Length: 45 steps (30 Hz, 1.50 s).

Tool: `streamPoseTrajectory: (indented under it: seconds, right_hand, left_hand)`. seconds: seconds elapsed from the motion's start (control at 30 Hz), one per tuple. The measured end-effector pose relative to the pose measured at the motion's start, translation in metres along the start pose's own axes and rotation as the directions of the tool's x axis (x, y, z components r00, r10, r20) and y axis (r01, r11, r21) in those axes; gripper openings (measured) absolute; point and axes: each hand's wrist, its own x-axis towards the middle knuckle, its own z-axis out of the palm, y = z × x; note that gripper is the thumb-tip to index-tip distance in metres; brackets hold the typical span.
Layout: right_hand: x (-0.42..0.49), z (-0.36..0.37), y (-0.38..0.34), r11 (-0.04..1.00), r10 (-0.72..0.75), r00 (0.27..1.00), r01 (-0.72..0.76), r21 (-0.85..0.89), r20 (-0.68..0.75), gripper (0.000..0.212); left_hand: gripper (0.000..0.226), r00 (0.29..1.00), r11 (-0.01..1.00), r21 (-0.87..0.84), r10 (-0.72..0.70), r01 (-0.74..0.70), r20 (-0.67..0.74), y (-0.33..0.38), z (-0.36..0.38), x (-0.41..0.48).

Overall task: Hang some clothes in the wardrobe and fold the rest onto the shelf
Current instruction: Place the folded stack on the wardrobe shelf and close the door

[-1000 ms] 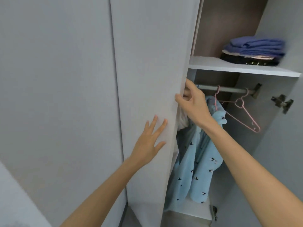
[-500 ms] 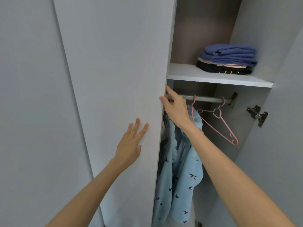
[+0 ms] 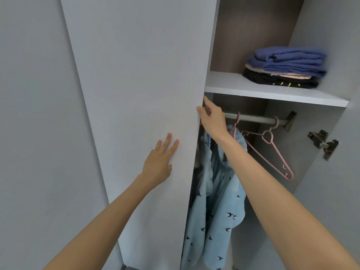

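The grey left wardrobe door (image 3: 140, 78) stands partly across the opening. My left hand (image 3: 160, 162) lies flat on its front with fingers straight. My right hand (image 3: 211, 118) holds the door's edge, thumb on the front and fingers behind. Inside, a light blue garment with small black birds (image 3: 216, 209) hangs from the metal rail (image 3: 255, 118). An empty pink hanger (image 3: 272, 152) hangs on the rail to its right. A stack of folded clothes (image 3: 284, 67), blue on top and black at the bottom, sits on the white shelf (image 3: 253, 90).
The right door's inner face with a metal hinge (image 3: 323, 143) stands at the right. Another closed grey door panel (image 3: 35, 114) fills the left. The shelf has bare space left of the stack.
The camera view has shifted, and the door edge now sits further right against the interior. Both hands keep their places on the door.
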Motion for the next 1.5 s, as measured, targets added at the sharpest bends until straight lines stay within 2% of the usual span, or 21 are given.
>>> streamPoseTrajectory:
  seconds: [0.37,0.5,0.67,0.77,0.9,1.0,1.17,1.3,1.5]
  right_hand:
    - [0.013,0.000,0.006,0.999,0.032,0.999,-0.032,0.005,0.010,0.041]
    - [0.011,-0.002,0.002,0.999,0.052,0.999,-0.051,-0.017,0.011,0.039]
    - [-0.005,-0.007,0.001,0.982,0.129,0.991,-0.133,-0.133,-0.040,0.040]
    - [-0.038,-0.014,0.003,0.963,0.159,0.987,-0.158,-0.220,-0.013,0.038]
    - [-0.098,-0.026,0.007,0.895,0.140,0.987,-0.092,-0.436,0.079,0.036]
    - [-0.147,-0.032,0.000,0.855,0.143,0.985,-0.073,-0.514,0.098,0.037]
    - [-0.225,-0.041,-0.036,0.810,0.155,0.988,-0.125,-0.572,0.005,0.036]
    - [-0.288,-0.051,-0.068,0.722,0.172,0.982,-0.181,-0.668,-0.081,0.035]
    - [-0.373,-0.085,-0.111,0.611,0.165,0.966,-0.257,-0.749,-0.197,0.033]
  left_hand:
    - [0.080,0.995,0.994,0.085,-0.069,0.063,0.073,0.006,-0.008,0.011]
    - [0.079,0.993,0.995,0.049,-0.086,0.082,0.086,0.013,-0.014,0.009]
    - [0.068,0.994,0.994,-0.008,-0.109,0.109,-0.023,0.023,-0.031,-0.006]
    - [0.063,0.992,0.994,-0.032,-0.103,0.101,-0.071,0.026,-0.038,-0.021]
    - [0.055,0.991,0.999,0.013,-0.041,0.043,-0.129,0.026,-0.041,-0.048]
    - [0.051,0.990,1.000,-0.008,0.019,-0.020,-0.141,0.032,-0.045,-0.078]
    - [0.045,0.967,0.979,-0.107,0.152,-0.176,-0.206,0.046,-0.059,-0.135]
    - [0.042,0.937,0.944,-0.125,0.275,-0.306,-0.217,0.065,-0.072,-0.176]
    - [0.042,0.912,0.885,-0.230,0.369,-0.404,-0.180,0.112,-0.085,-0.224]
